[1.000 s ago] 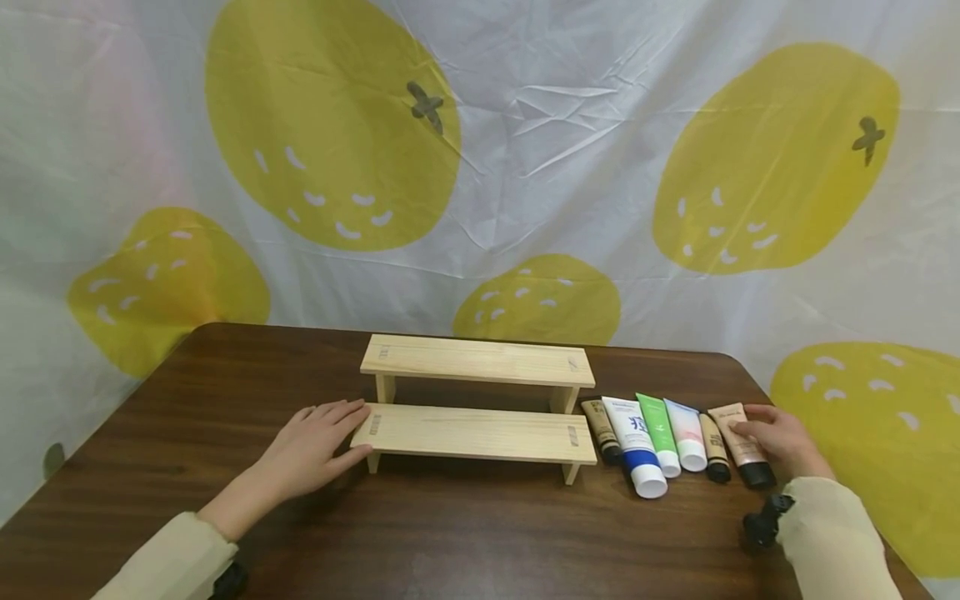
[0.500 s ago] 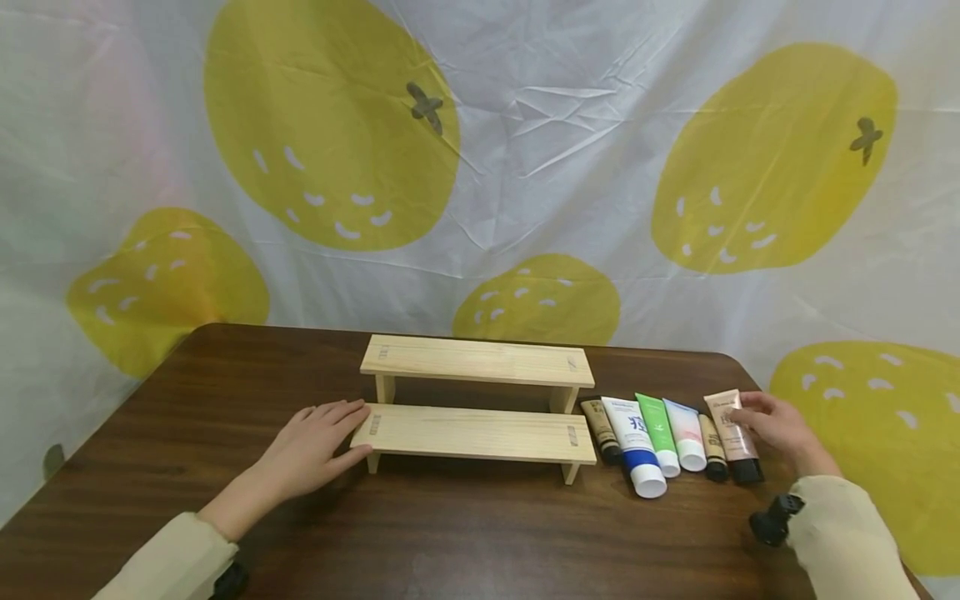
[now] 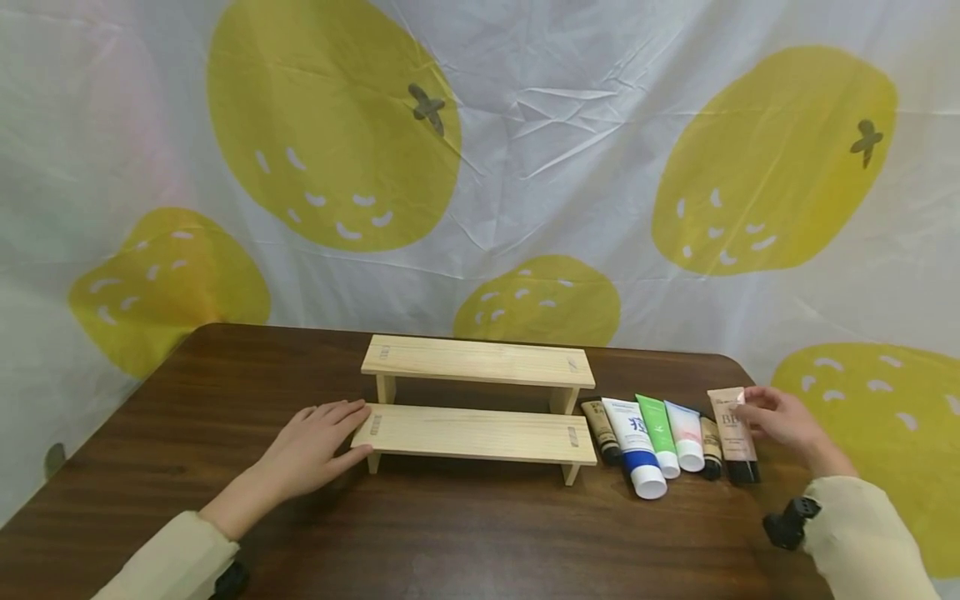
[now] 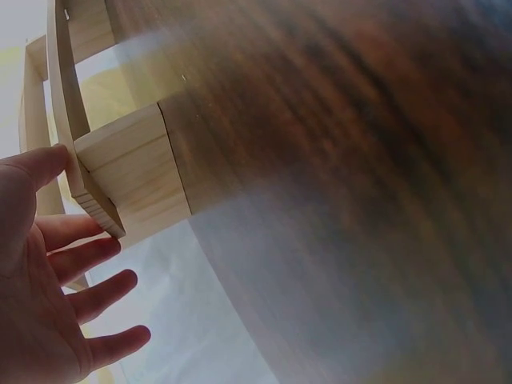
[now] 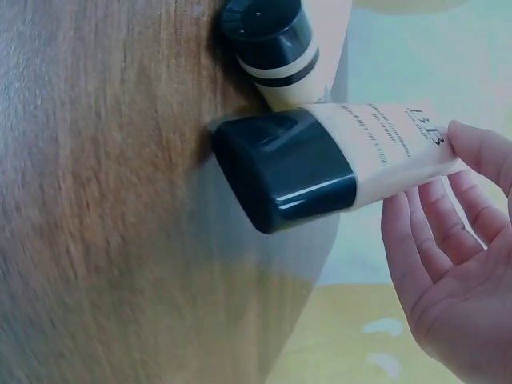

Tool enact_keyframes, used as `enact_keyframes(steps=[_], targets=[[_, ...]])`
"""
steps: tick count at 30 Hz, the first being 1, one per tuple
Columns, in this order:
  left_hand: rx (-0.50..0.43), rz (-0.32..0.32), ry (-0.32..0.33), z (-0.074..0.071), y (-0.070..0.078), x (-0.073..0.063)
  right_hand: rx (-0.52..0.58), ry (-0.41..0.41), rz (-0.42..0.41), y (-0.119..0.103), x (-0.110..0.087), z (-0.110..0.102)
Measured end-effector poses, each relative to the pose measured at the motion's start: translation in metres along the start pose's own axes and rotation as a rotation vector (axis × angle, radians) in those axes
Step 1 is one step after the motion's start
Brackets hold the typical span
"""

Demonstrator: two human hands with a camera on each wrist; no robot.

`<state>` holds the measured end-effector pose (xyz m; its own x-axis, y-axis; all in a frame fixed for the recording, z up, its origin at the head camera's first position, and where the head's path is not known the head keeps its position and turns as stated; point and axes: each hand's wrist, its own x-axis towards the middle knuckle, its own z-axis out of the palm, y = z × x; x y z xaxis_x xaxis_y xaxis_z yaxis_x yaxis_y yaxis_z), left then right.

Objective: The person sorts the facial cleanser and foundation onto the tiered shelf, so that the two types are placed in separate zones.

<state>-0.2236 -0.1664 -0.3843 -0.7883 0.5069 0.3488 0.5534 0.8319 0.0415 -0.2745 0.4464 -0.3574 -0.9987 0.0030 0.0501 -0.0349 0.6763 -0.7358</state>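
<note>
A two-tier wooden riser (image 3: 474,432) stands on the dark table in the head view. My left hand (image 3: 313,442) rests against the left end of its lower step, fingers extended and spread. The left wrist view shows that hand (image 4: 48,272) with its thumb and fingertips touching the board's end (image 4: 100,210). At the right, my right hand (image 3: 787,425) pinches a pinkish-beige BB cream tube (image 3: 732,433) with a black cap, between thumb and fingers. In the right wrist view the tube (image 5: 392,148) is tilted, its cap toward the table, and partly overlaps a smaller black-capped tube (image 5: 272,36).
Several tubes lie side by side right of the riser: a gold-and-black one (image 3: 602,429), a white-and-blue one (image 3: 636,446), a green one (image 3: 658,433), a white-pink one (image 3: 686,437) and a small gold one (image 3: 711,446). A lemon-print curtain (image 3: 555,183) hangs behind the table (image 3: 450,533).
My right hand has shifted the BB cream tube left and turned it more upright, close against the small gold tube. The left hand and the riser stay put.
</note>
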Motion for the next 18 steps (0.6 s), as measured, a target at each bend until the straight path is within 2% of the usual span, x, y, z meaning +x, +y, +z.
enact_keyframes(steps=[6,14,18], targets=[[0.003,0.001,-0.005,0.001,0.0,0.0,-0.011,-0.014,-0.042,-0.023,-0.01,-0.003],[0.005,0.015,0.028,0.001,0.0,-0.001,-0.103,-0.001,-0.069,-0.034,-0.015,-0.008],[0.005,0.013,0.021,0.001,0.0,-0.001,-0.124,0.003,-0.079,-0.038,-0.017,-0.012]])
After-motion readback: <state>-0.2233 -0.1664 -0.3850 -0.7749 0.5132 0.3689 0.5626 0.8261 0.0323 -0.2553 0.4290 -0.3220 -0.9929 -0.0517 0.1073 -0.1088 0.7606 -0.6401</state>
